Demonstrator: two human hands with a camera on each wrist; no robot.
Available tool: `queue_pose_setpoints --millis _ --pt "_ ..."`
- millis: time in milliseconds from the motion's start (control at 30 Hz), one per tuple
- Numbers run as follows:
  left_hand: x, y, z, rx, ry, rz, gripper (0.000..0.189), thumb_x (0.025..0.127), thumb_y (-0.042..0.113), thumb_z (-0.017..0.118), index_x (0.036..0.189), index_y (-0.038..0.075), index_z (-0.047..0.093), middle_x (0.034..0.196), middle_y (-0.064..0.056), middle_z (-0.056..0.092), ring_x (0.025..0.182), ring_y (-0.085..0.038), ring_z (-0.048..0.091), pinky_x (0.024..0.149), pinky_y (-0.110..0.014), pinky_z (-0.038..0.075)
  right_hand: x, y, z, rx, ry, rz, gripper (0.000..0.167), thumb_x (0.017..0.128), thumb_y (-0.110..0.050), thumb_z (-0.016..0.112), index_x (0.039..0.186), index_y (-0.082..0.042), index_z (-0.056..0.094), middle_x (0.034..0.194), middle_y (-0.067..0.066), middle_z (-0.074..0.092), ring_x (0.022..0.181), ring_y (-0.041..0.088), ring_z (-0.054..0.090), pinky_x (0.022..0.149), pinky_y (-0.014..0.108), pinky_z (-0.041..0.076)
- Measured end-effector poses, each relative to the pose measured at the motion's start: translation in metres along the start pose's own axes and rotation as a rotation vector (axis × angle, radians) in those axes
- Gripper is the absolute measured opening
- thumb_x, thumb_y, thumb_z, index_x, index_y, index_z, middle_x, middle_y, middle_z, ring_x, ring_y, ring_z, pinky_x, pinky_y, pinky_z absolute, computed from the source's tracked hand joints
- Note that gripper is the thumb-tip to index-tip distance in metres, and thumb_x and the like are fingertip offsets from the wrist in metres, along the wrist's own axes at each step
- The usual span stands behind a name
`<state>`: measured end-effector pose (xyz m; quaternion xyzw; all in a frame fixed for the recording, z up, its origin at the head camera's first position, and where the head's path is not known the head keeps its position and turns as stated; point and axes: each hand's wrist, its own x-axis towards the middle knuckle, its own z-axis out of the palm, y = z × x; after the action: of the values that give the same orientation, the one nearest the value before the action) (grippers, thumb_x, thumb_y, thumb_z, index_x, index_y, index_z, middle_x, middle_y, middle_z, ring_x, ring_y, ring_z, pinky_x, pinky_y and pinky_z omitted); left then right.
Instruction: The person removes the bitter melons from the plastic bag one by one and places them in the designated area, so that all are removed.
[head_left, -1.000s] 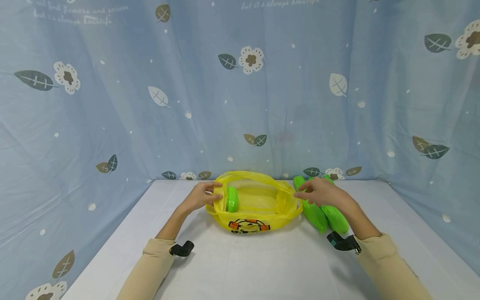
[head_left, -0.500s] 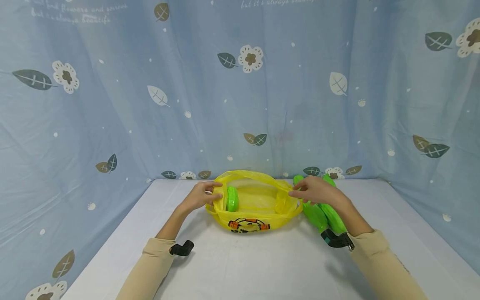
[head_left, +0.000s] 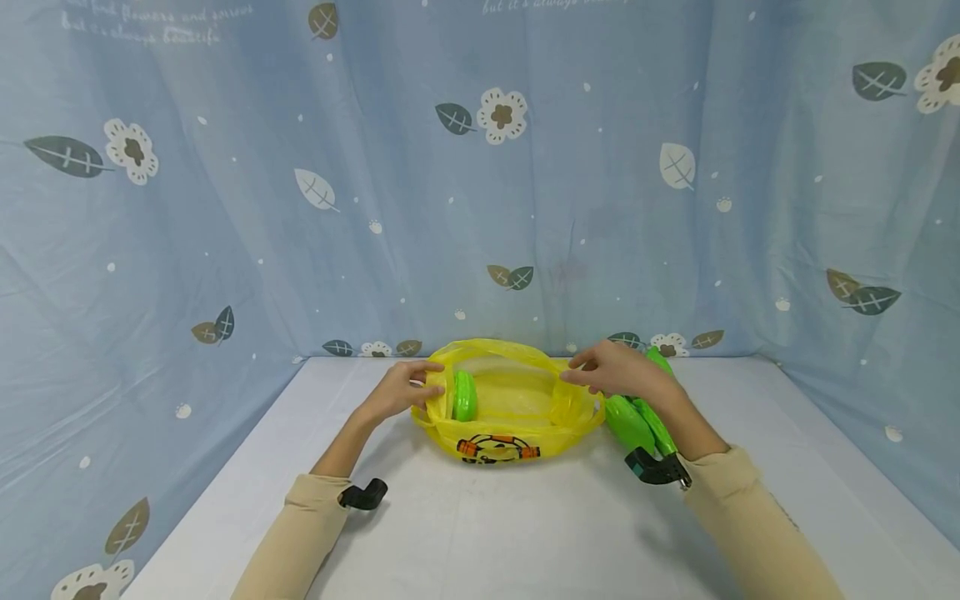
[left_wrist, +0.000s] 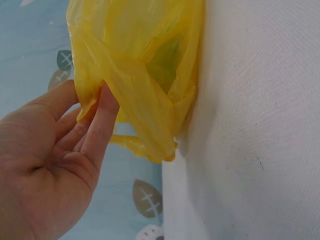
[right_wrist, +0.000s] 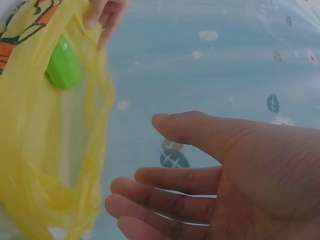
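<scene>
A yellow plastic bag with a black and orange print stands on the table, its mouth spread wide. Pinched between the thumb and fingers of my left hand is the left handle side of the bag. The left wrist view shows this hand with thin yellow film between its fingers. One shiny green rounded thing lies inside, at the left end of the bag. My right hand hovers over the bag's right end, thumb and fingers apart; the right wrist view shows nothing in this hand.
Shiny green elongated things lie just right of the bag, partly hidden beneath my right hand and wrist camera. A white cloth covers the table. A blue patterned curtain hangs behind and at both sides.
My right hand has moved left and slightly up, from over the green elongated things to the bag's right end. The left hand and the bag stay where they were.
</scene>
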<state>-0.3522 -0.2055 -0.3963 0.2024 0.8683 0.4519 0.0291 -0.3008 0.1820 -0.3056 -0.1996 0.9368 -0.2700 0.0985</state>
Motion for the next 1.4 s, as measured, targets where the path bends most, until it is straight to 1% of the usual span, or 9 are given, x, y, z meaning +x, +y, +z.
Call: queue_pose_setpoints --millis 100,167,333,467,600,767,967,1167,1400 --pt "0.0 0.0 -0.001 0.002 0.001 -0.001 0.048 0.09 0.02 0.072 0.135 0.009 0.059 0.112 -0.018 0.068 0.085 -0.019 0.071 0.069 -0.036 0.063 0.002 -0.004 0.001 0.014 -0.002 0.005 0.052 0.097 -0.041 0.061 0.131 -0.002 0.061 0.108 0.018 0.073 0.084 0.026 0.071 0.069 0.037 0.061" --pt "0.0 0.0 -0.001 0.004 0.003 -0.005 0.047 0.09 0.019 0.072 0.135 0.009 0.059 0.113 -0.018 0.068 0.085 -0.019 0.071 0.069 -0.037 0.063 0.003 -0.006 0.002 0.017 0.0 0.005 0.051 0.097 -0.041 0.061 0.131 -0.002 0.062 0.109 0.018 0.072 0.087 0.028 0.071 0.068 0.035 0.06" --pt "-0.001 0.002 -0.002 0.006 0.002 0.0 0.048 0.09 0.02 0.072 0.135 0.008 0.059 0.112 -0.018 0.068 0.087 -0.019 0.071 0.069 -0.036 0.063 0.005 -0.01 0.003 0.008 0.005 -0.012 0.05 0.096 -0.04 0.061 0.13 -0.002 0.062 0.109 0.018 0.072 0.086 0.028 0.071 0.065 0.032 0.059" --pt "-0.002 0.004 -0.003 0.005 -0.003 0.011 0.05 0.091 0.021 0.071 0.136 0.006 0.057 0.112 -0.02 0.067 0.087 -0.019 0.071 0.07 -0.038 0.063 0.006 -0.014 0.006 -0.001 0.018 -0.032 0.049 0.097 -0.037 0.062 0.129 -0.001 0.063 0.108 0.017 0.073 0.08 0.022 0.071 0.064 0.031 0.06" --pt "-0.002 0.005 -0.004 -0.004 -0.005 0.003 0.05 0.091 0.021 0.072 0.136 0.007 0.057 0.11 -0.019 0.067 0.084 -0.019 0.071 0.071 -0.04 0.063 0.006 -0.016 0.008 0.002 0.016 -0.044 0.047 0.096 -0.036 0.062 0.127 0.0 0.064 0.104 0.014 0.074 0.075 0.017 0.069 0.064 0.032 0.06" --pt "-0.002 0.005 -0.004 -0.018 -0.001 -0.009 0.049 0.09 0.021 0.072 0.135 0.008 0.059 0.105 -0.017 0.067 0.08 -0.018 0.071 0.07 -0.04 0.063 0.008 -0.02 0.011 -0.002 0.013 -0.053 0.049 0.096 -0.037 0.063 0.127 0.001 0.064 0.104 0.014 0.074 0.073 0.015 0.068 0.064 0.031 0.06" --pt "-0.003 0.005 -0.004 -0.026 -0.003 0.004 0.049 0.09 0.02 0.072 0.135 0.006 0.058 0.106 -0.018 0.067 0.08 -0.018 0.071 0.069 -0.038 0.063 0.01 -0.026 0.016 0.006 0.006 -0.049 0.05 0.095 -0.038 0.064 0.127 0.0 0.064 0.104 0.013 0.074 0.073 0.015 0.068 0.063 0.028 0.058" --pt "-0.002 0.005 -0.004 -0.039 0.0 -0.003 0.048 0.09 0.019 0.073 0.134 0.007 0.059 0.108 -0.018 0.067 0.081 -0.018 0.071 0.068 -0.037 0.063 0.014 -0.03 0.019 0.035 -0.006 -0.046 0.049 0.095 -0.038 0.064 0.127 -0.001 0.064 0.102 0.012 0.074 0.076 0.016 0.07 0.065 0.03 0.059" --pt "-0.002 0.004 -0.004 -0.045 -0.002 0.001 0.048 0.09 0.018 0.072 0.134 0.006 0.059 0.107 -0.019 0.067 0.08 -0.019 0.071 0.068 -0.036 0.063 0.019 -0.033 0.025 0.037 -0.014 -0.083 0.045 0.095 -0.036 0.064 0.125 -0.002 0.066 0.102 0.012 0.074 0.075 0.016 0.07 0.068 0.037 0.061"
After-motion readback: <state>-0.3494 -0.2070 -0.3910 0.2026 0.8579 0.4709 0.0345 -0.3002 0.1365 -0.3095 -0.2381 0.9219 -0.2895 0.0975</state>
